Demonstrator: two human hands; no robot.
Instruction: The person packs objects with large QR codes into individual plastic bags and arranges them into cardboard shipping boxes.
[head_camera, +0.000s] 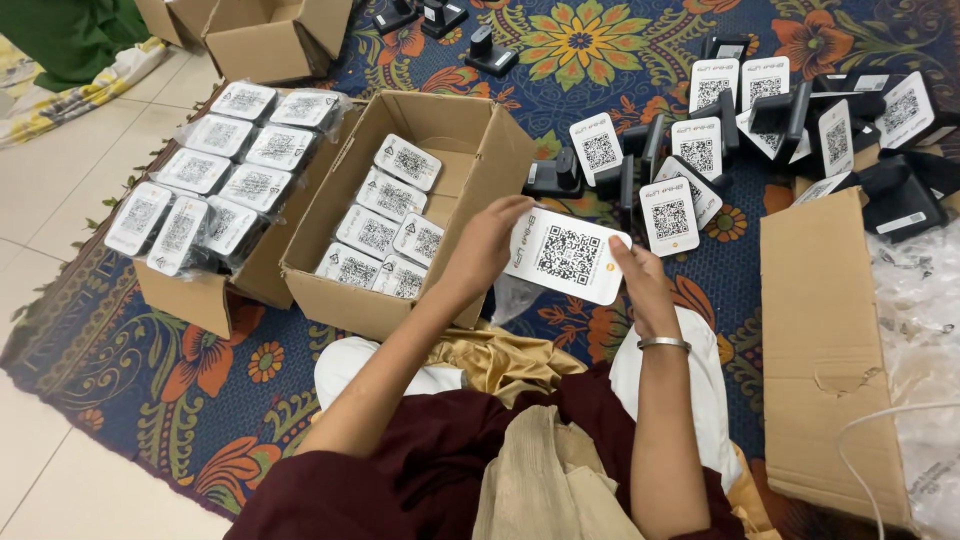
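Single head-worn view, looking steeply down and forward from seated person's eye level. Close range: forearms and lap fill lower frame, patterned rug (600, 60) and open cardboard box (470, 150) beyond. No second view.

white coded cards (380, 225) in cardboard box (500, 150)

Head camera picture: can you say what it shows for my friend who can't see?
A seated person's left hand and right hand hold a white card printed with a square code, beside an open cardboard box of similar cards, on a floral rug.
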